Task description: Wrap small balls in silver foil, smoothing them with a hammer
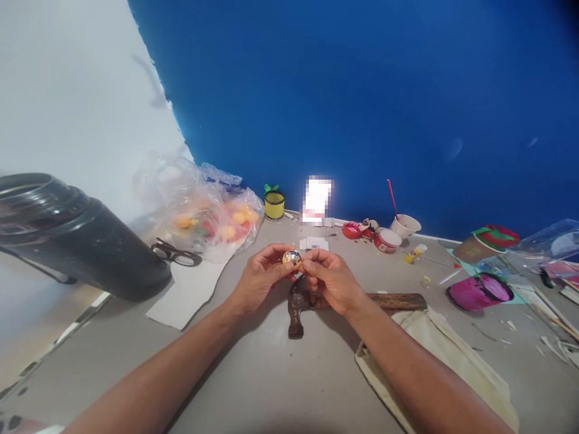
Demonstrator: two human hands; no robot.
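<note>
Between my two hands is a small shiny ball (292, 259), silvery on top with a gold-orange edge; its exact kind is unclear. My left hand (265, 274) curls its thumb and fingers around the ball's left side. With thumb and forefinger pinched, my right hand (329, 277) grips the ball's right edge. Below them a claw hammer (296, 313) lies on the grey table, its dark metal head under my hands. Its wooden handle reaches right, passing beneath my right wrist. A folded cream cloth (434, 355) lies under my right forearm.
At left stand a large dark flask (104, 241), eyeglasses (183, 254) and a clear plastic bag (217, 223) of colourful items. Along the blue wall are a yellow container (274, 206), a red-and-white tub (388, 240) and a paper cup (404, 226). A magenta container (474, 293) and scraps lie right.
</note>
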